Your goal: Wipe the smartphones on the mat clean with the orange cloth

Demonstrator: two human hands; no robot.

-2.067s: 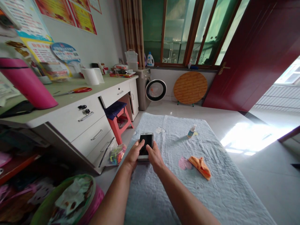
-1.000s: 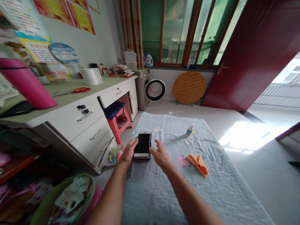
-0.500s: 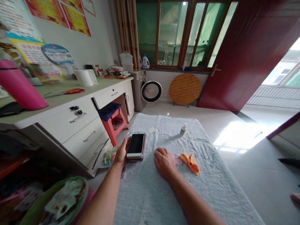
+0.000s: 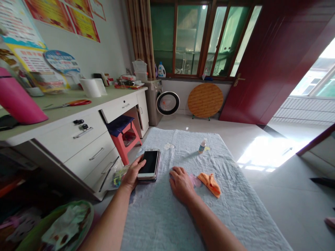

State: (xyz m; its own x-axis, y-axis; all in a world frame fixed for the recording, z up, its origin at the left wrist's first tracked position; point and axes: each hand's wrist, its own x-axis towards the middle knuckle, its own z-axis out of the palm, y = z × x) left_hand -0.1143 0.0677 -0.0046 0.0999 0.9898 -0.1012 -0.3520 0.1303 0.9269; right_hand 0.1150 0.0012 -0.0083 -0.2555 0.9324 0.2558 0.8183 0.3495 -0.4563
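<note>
A white smartphone [image 4: 148, 164] with a dark screen lies face up on top of at least one other flat device, whose edge shows beneath it. Its left side is gripped by my left hand [image 4: 133, 170], thumb over the screen's edge; the other fingers are partly hidden. My right hand [image 4: 181, 182] rests palm down on the light blue quilted cloth [image 4: 167, 216], fingers loosely bent and holding nothing. To its right lies a crumpled orange cloth [image 4: 210, 184]. Farther back stands a small spray bottle [image 4: 202, 146] with a clear cap.
On the left runs a white desk [image 4: 86, 139] with a pink bottle [image 4: 19, 99], scissors [image 4: 75, 103] and paper rolls [image 4: 91, 87] on top. A red stool [image 4: 125, 139] is tucked beneath it. A green-rimmed bin [image 4: 89, 219] holds waste at lower left.
My left thumb has moved from the stack's side onto the top phone's screen edge. The view has shifted slightly; my right hand stays on the cloth.
</note>
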